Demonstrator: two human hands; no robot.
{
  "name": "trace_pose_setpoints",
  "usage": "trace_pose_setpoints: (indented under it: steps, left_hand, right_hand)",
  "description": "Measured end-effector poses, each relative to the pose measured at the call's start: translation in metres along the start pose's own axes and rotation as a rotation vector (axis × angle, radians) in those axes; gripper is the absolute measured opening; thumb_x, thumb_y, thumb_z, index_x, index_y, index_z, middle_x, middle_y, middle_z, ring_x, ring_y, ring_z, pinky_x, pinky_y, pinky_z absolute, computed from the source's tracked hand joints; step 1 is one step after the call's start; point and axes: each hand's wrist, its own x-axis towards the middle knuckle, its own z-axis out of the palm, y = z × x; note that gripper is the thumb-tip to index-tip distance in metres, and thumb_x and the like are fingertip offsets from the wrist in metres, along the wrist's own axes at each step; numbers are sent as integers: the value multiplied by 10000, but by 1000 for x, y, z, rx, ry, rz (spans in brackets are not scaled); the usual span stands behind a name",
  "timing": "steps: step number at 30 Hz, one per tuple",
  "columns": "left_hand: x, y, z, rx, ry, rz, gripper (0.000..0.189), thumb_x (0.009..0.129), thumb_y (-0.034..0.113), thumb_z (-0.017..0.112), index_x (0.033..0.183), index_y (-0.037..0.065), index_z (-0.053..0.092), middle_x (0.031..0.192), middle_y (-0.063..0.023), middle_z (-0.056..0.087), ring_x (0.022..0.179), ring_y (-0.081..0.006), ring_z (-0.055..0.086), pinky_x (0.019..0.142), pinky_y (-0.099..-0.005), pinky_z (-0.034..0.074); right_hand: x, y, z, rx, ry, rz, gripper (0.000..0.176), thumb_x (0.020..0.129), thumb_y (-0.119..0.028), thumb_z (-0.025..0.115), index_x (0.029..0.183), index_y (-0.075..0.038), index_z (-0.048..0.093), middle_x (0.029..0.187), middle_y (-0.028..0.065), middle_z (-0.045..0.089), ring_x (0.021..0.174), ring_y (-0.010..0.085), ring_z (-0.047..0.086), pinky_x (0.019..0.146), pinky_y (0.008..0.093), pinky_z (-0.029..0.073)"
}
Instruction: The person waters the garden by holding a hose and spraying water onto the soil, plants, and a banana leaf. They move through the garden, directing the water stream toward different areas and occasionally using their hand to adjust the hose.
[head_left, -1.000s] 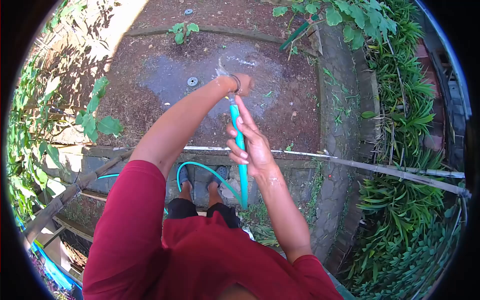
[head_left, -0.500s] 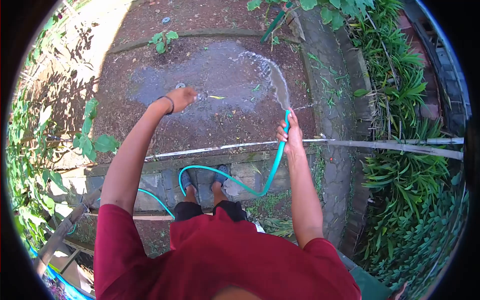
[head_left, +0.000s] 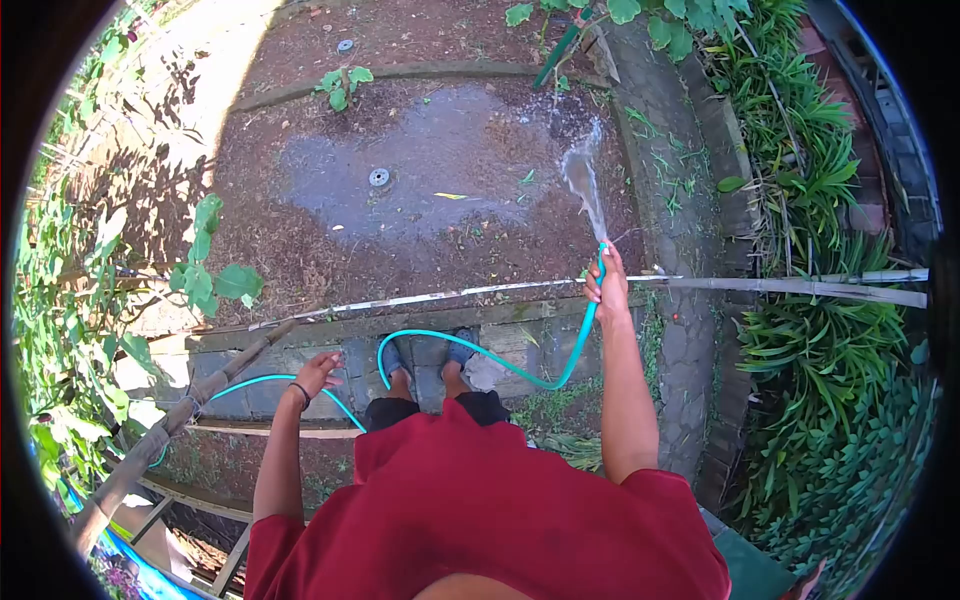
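- Presently the right hand [head_left: 612, 290] is grasping the green hose [head_left: 583, 342] right of centre, its fingers wrapping the end just behind the mouth
- Water [head_left: 582, 180] is spraying from that mouth toward the upper right, over the soil beside a wet patch [head_left: 350, 180]
- Left of centre, the left hand [head_left: 315, 372] is hanging near a lower stretch of hose, fingers loosely curling, seemingly holding nothing
- The hose is looping across the lower middle, looking light, soft and bendy, probably slippery when wet; gripping close behind the mouth is likely giving the best control
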Motion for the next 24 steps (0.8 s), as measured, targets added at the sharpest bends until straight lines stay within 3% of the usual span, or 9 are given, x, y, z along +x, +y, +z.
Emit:
trace_pose_setpoints:
  steps: [2, 5, 8, 11, 14, 19, 21, 24]
  left_hand:
    - [-6, -42, 2, -96, 41, -36, 428, 988, 335, 501, 1332, 79, 508, 1116, -69, 636, 792, -161, 666, 668, -267, 494]
    - [-17, -89, 3, 35, 82, -81, 499, 976, 419, 505, 1326, 64, 509, 1186, -108, 633, 820, -191, 677, 743, -311, 525]
    - [-8, -159, 1, 13, 152, -50, 447, 979, 406, 499, 1300, 97, 538, 1140, -81, 652, 806, -175, 671, 688, -311, 520]
    - [-13, -208, -6, 63, 190, -47, 450, 978, 413, 501, 1308, 109, 532, 1162, -80, 640, 782, -173, 675, 625, -321, 512]
    - [-36, -203, 6, -85, 159, -265, 490, 978, 426, 495, 1357, 118, 478, 1162, -91, 646, 744, -201, 682, 628, -323, 513]
    - [-40, -203, 23, -11, 138, -302, 510, 970, 459, 492, 1353, 122, 481, 1149, -60, 655, 750, -193, 672, 625, -333, 499]
    - [-36, -200, 32, -124, 158, -258, 376, 956, 374, 549, 1193, 83, 571, 975, -48, 662, 678, -165, 643, 491, -283, 455]
    - [-31, -170, 42, -124, 188, -243, 355, 960, 303, 536, 1205, 49, 567, 969, -62, 661, 696, -172, 635, 560, -290, 504]
  right_hand:
    - [3, 2, -7, 74, 33, -20, 303, 1016, -313, 458, 1312, -250, 452, 673, -4, 428, 415, 58, 317, 328, 205, 251]
    - [3, 14, -12, 147, 122, -32, 281, 1016, -306, 455, 1289, -241, 458, 671, -7, 423, 419, 61, 324, 331, 205, 246]
    - [4, 25, -21, 26, 115, -13, 280, 1012, -309, 461, 1284, -242, 456, 669, -7, 418, 420, 67, 329, 329, 209, 246]
    - [3, 29, -24, 202, 187, -30, 278, 1008, -309, 467, 1279, -245, 457, 668, -4, 418, 406, 71, 325, 326, 216, 244]
    - [-7, 30, -8, -41, 92, -14, 283, 1013, -305, 447, 1289, -247, 452, 667, -8, 418, 413, 68, 327, 326, 213, 241]
    - [3, 29, -6, 183, 97, -47, 312, 1009, -299, 457, 1318, -255, 452, 672, -7, 408, 417, 58, 318, 327, 202, 249]
    - [4, 31, -1, 68, 86, -7, 274, 1008, -292, 460, 1279, -257, 472, 673, -15, 408, 418, 57, 314, 327, 199, 249]
    - [12, 34, -7, 137, 101, -10, 253, 1006, -289, 463, 1256, -252, 482, 677, -10, 413, 419, 59, 311, 327, 199, 246]
